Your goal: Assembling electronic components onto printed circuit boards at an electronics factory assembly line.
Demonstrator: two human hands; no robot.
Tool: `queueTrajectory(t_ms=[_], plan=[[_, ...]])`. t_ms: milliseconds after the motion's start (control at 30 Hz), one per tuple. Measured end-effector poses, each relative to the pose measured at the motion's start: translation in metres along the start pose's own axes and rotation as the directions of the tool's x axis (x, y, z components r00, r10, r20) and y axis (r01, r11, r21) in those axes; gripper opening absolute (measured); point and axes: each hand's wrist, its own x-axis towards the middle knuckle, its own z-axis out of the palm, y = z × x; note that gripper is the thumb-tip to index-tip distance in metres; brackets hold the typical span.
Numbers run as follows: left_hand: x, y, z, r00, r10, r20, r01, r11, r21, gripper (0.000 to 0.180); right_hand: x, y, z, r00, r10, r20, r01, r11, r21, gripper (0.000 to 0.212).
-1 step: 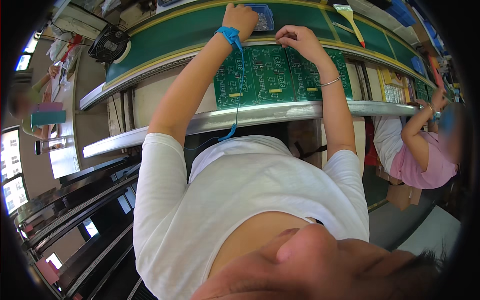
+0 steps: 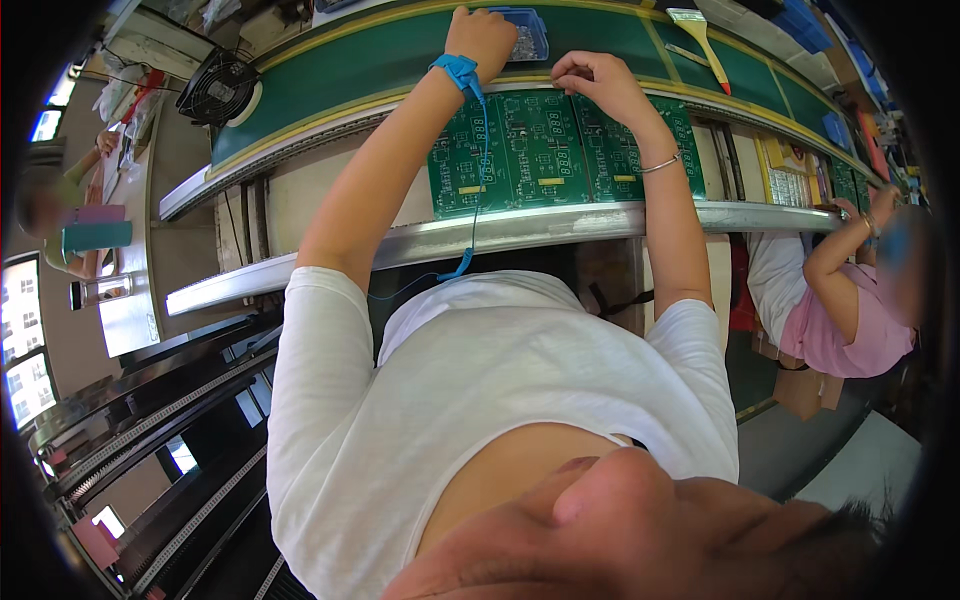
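My left hand (image 2: 482, 42), with a blue coiled-cord wrist strap (image 2: 458, 72) below it, is at the left side of a small blue bin (image 2: 541, 36) of tiny pale parts. Its fingers bend down out of sight, so what they hold is hidden. Farther right, my right hand (image 2: 606, 84) hovers over the far edge of the green circuit boards (image 2: 540, 150), thumb and fingertips pinched together. Anything between them is too small to make out. The boards lie side by side between two metal rails and carry small displays and yellow components.
A near metal rail (image 2: 540, 225) crosses before me. Beyond the boards runs a green belt (image 2: 370, 85), with a yellow-handled brush (image 2: 705, 50) on it. A black fan (image 2: 217, 88) stands left. A co-worker in pink (image 2: 850, 325) sits right; another person is far left.
My hands have not visibly moved. At the right, the co-worker's raised hand has shifted slightly.
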Motion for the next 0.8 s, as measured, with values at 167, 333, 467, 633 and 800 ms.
queueTrajectory(t_ms=[167, 333, 467, 633, 800], plan=[[-0.004, 0.005, -0.007, 0.996, -0.059, -0.059, 0.059, 0.998, -0.009, 0.013, -0.004, 0.002, 0.006, 0.995, -0.099, -0.026, 0.078, 0.896, -0.436, 0.012], [-0.006, 0.006, -0.014, 0.993, -0.039, -0.109, 0.029, 0.995, -0.093, 0.012, -0.005, 0.008, 0.007, 0.995, -0.093, -0.019, 0.066, 0.824, -0.562, 0.012], [-0.014, 0.005, -0.007, 0.964, -0.049, -0.261, -0.008, 0.977, -0.213, 0.011, -0.005, 0.004, 0.008, 0.998, -0.062, -0.024, 0.034, 0.792, -0.609, 0.013], [-0.011, 0.001, -0.015, 0.971, -0.088, -0.222, 0.036, 0.973, -0.227, 0.011, -0.002, 0.004, 0.011, 0.998, -0.060, -0.022, 0.034, 0.789, -0.613, 0.012], [-0.044, 0.002, -0.054, 0.955, -0.174, -0.239, -0.024, 0.762, -0.647, 0.014, -0.005, 0.007, 0.009, 0.997, -0.061, -0.036, 0.027, 0.798, -0.602, 0.012]])
